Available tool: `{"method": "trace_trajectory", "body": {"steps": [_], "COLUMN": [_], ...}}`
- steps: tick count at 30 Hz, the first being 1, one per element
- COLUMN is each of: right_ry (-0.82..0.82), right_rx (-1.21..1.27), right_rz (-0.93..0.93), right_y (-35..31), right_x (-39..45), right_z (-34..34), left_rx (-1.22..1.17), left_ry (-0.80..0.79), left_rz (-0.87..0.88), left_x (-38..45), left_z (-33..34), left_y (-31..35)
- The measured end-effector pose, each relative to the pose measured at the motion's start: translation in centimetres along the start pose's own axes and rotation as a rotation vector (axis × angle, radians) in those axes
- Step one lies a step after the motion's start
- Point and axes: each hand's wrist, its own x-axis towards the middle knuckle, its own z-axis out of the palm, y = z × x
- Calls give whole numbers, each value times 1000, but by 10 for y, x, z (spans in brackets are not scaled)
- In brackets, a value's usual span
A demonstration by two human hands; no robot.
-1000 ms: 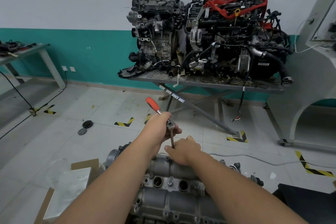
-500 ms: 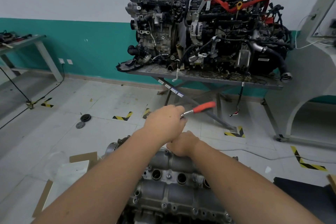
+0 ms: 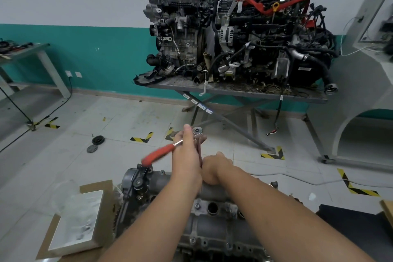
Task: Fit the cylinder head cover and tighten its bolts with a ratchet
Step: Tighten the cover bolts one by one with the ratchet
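Left hand [image 3: 187,156]: grips the red-handled steel ratchet [image 3: 170,149] at frame centre – fingers curled around it.
Right hand [image 3: 213,169]: fingers folded around the extension bar, on the grey metal cylinder head cover [image 3: 212,227].

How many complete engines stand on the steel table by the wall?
2: a bare grey engine on the left end of the table, and a black engine with red straps right beside it.

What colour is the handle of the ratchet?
Red, on the metal ratchet's grip, seen in the head view.

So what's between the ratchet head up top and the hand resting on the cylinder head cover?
In the head view, only the thin extension bar runs from the ratchet head down to the right hand on the cylinder head cover.
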Motion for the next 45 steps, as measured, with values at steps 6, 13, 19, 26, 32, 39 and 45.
{"method": "trace_trajectory", "body": {"steps": [6,13,19,26,32,39,45], "right_ry": [14,20,30,79,169,132,-17], "right_rx": [36,0,-35,-87,-69,383,-93], "right_rz": [21,9,-14,-33,-162,-110,-3], "right_y": [3,5,4,5,3,12,3], "right_x": [4,9,9,4,3,-2,11], "right_z": [3,9,10,13,10,14,7], "left_rx": [-27,67,527,1422,1565,660,119], "left_ry": [-186,-187,-133,-451,-369,-284,-61], "left_rz": [-6,-96,-167,226,1042,436,6], "left_x": [10,16,20,19,10,-9,-7], "left_z": [-10,-16,8,16,-12,-15,3], "left_y": [6,22,46,66,26,-7,-6]}}
